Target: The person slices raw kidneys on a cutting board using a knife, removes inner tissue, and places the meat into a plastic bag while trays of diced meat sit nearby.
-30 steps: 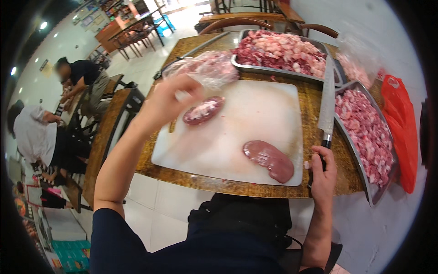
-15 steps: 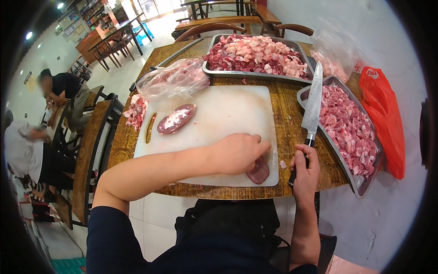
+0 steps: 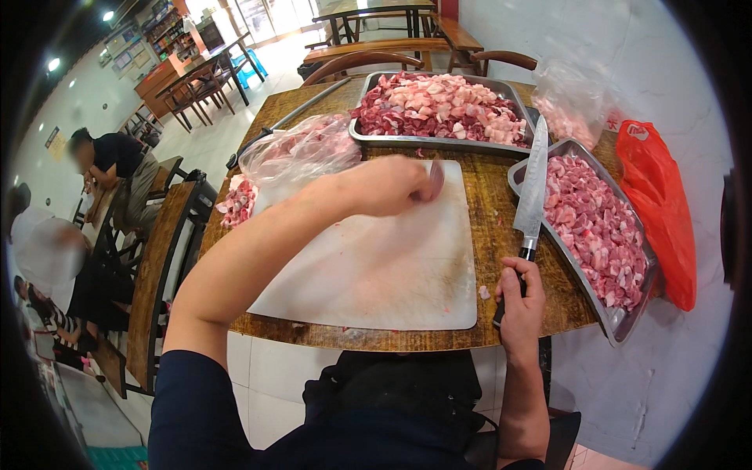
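My left hand (image 3: 394, 186) is closed around a dark red kidney half (image 3: 435, 181), raised over the far part of the white cutting board (image 3: 368, 290). Its edge sticks out past my fingers. My left forearm crosses the board and covers the spot where another kidney half lay. At the board's right, my right hand (image 3: 522, 309) grips the black handle of a large kitchen knife (image 3: 532, 186). The blade points up and away from me, between the board and the right-hand tray.
Chopped meat fills a far metal tray (image 3: 439, 144) and a right metal tray (image 3: 613, 320). Bagged meat (image 3: 301, 149) and loose scraps (image 3: 236, 202) lie at the left. A red bag (image 3: 662, 211) hangs beside the wall. A sharpening rod (image 3: 309, 104) lies at the far left.
My left hand has gone from the board's near right corner to its far part, lifting the kidney half. The other kidney half is out of sight. My right hand and knife have barely moved.
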### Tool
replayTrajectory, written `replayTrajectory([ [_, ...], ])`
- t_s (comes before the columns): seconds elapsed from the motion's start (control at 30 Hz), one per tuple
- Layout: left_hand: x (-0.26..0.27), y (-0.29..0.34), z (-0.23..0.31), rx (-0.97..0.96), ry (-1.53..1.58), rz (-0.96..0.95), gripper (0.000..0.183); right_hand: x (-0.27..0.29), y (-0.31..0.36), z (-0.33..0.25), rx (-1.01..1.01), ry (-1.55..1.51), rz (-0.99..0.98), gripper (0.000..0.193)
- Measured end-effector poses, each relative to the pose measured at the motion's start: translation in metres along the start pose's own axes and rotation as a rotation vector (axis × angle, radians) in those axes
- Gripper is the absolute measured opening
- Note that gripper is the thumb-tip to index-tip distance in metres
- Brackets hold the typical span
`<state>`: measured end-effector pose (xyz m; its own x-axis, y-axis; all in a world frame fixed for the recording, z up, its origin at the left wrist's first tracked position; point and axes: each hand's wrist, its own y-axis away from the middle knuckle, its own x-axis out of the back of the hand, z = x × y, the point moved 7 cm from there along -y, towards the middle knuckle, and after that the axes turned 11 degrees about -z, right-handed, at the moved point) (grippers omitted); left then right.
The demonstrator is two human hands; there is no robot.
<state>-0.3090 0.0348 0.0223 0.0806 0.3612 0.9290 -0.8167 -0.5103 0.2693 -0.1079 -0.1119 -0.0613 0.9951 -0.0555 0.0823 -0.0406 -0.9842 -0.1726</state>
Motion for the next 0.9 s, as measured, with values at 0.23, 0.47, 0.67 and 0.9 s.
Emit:
replayTrajectory([
  [0.23,-0.011,0.091,-0.070,0.712,0.060,-0.013,0.027,0.001,0.002,0.003,-0.045,0.002,0.013,0.015],
  [0.47,-0.029,0.138,-0.092,0.809,0.323,-0.001,0.041,0.000,0.002,0.004,-0.056,0.002,-0.007,0.015],
  [0.67,-0.015,0.142,-0.071,0.702,0.475,0.068,0.030,-0.001,0.002,0.004,-0.032,0.010,-0.034,0.018],
  [0.9,-0.026,0.132,-0.013,0.341,1.296,0.398,0.032,-0.011,0.007,-0.013,0.084,-0.105,-0.094,0.050],
])
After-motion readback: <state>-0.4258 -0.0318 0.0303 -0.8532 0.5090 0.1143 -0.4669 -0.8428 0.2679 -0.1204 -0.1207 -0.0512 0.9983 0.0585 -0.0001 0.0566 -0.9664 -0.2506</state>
